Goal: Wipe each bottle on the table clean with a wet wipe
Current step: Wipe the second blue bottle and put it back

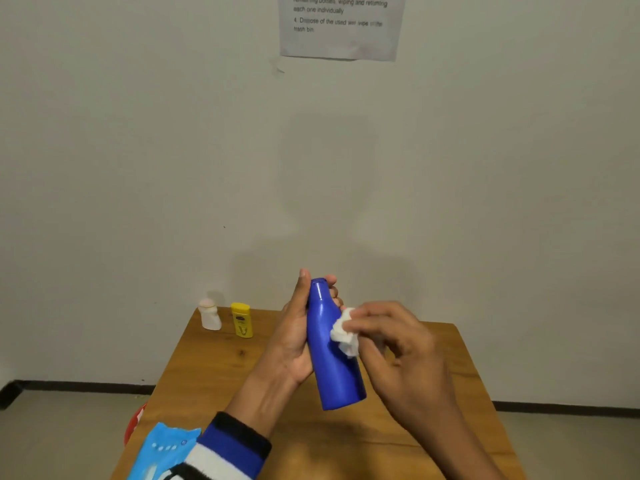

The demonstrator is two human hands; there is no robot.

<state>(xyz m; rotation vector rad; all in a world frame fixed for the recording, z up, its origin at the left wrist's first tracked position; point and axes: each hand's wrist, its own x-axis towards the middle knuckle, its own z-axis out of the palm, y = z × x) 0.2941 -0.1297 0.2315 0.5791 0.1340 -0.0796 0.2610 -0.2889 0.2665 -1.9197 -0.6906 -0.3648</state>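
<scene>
A tall blue bottle (330,355) is held above the wooden table (214,368), tilted with its neck pointing away from me. My left hand (294,337) grips it from the left side, thumb up by the neck. My right hand (398,344) pinches a crumpled white wet wipe (344,336) and presses it against the bottle's right side. A small yellow bottle (241,320) and a small white bottle (210,314) stand upright at the table's far left corner.
A light blue wet wipe pack (162,448) lies at the table's near left edge, partly under my left sleeve. Something red (133,427) sits on the floor left of the table. A printed paper sheet (341,26) hangs on the wall.
</scene>
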